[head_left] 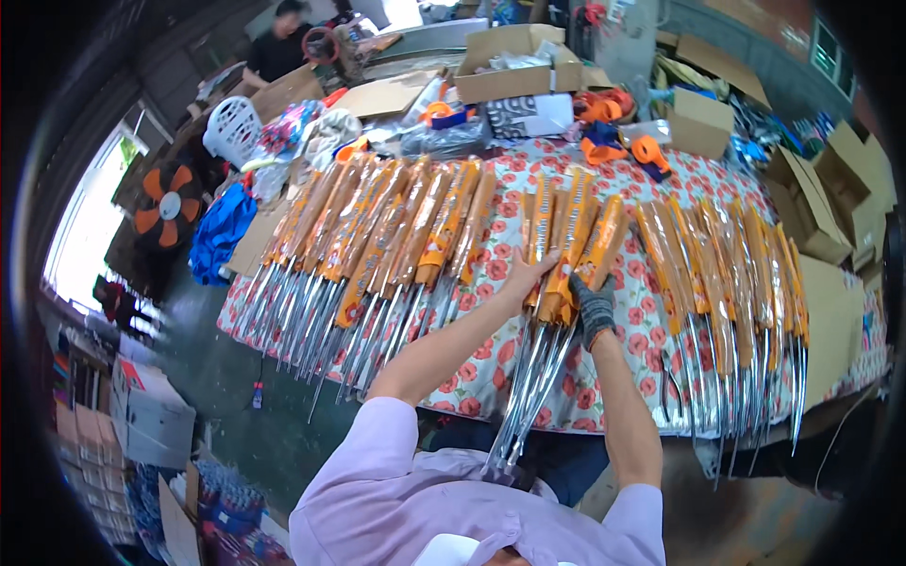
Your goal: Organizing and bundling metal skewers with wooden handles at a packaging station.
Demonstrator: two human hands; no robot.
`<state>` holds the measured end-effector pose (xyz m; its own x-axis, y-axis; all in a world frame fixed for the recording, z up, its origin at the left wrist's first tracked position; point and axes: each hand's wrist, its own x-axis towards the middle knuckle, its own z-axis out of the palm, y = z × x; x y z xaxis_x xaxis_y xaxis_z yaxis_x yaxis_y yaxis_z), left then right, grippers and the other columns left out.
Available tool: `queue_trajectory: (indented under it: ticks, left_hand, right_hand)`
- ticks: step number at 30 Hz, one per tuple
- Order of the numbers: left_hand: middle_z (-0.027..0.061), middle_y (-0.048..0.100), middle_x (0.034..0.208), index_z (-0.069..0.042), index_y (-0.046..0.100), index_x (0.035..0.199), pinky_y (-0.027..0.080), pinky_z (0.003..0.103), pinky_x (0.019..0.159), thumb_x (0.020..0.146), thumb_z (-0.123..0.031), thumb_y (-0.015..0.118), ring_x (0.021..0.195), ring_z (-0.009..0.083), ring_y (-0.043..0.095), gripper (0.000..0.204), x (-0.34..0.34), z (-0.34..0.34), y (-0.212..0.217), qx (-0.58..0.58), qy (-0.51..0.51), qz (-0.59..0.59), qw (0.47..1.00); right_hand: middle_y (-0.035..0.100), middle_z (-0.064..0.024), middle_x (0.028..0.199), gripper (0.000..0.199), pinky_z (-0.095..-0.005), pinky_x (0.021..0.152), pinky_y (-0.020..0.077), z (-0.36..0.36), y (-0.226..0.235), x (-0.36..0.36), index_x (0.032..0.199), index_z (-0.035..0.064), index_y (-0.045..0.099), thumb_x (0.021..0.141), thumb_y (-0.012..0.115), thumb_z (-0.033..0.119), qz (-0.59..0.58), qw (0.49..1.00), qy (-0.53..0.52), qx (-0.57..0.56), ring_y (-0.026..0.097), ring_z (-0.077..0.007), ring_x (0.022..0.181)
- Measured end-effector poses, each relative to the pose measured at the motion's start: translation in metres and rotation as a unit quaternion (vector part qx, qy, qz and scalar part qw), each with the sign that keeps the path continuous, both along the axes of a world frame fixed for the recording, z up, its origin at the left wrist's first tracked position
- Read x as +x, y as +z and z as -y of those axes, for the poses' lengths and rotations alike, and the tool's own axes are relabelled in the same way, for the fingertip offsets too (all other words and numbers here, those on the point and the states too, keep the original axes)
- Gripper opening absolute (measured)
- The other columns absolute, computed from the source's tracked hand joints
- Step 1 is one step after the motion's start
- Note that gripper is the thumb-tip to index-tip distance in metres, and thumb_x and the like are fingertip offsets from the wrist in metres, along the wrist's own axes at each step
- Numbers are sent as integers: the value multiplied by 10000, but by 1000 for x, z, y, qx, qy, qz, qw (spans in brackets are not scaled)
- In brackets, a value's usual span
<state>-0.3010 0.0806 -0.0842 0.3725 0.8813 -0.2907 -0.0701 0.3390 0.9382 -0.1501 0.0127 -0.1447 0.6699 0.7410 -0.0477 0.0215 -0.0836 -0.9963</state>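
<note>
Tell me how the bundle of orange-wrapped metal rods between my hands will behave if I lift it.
The bundle probably stays stiff lengthwise, since its metal rods look straight. Its orange wrapping is shiny, so it may slip a little. The wrapped tops spread apart, so pieces could slide loose.

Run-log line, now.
left hand: bare, on middle orange-wrapped metal rods; right hand: gloved, same rods; floral tablecloth: left rods, right rods
</note>
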Motion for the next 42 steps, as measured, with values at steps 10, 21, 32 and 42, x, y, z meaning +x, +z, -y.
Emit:
queue_trajectory:
  ticks: [10,21,32,42]
  left_hand:
    - [195,425,1520,-27,50,1610,422,403,1097,760,-474,874,1351,261,489,1266,-81,5,27,9,-86,-21,996]
    - [166,330,1593,-2,89,1610,309,396,1191,704,-412,890,1460,262,347,1277,-235,-25,113,192,-44,-72,978]
    - [213,462,1472,-53,181,1609,395,438,1135,736,-402,875,1394,316,442,1169,-428,-217,162,199,-58,-245,947]
    - [287,281,1596,-41,376,1549,327,411,1188,768,-513,809,1466,382,348,1011,-452,-256,99,279,65,-537,793]
  right_hand:
    - [453,-122,1439,1061,-343,1009,503,39,46,-102,1569,24,186,750,861,13,-238,964,33,116,532,-253,1230]
    - [393,-118,1479,1114,-348,1042,483,-16,66,-246,1580,41,152,730,873,39,-226,942,102,225,486,-235,1279]
    - [576,-172,1336,943,-387,950,535,-210,92,-390,1486,63,355,717,895,141,-104,970,190,113,602,-281,1174]
    - [441,-343,1455,895,-491,1154,364,-217,130,-358,1488,6,390,761,814,310,320,926,182,-88,382,-507,1398]
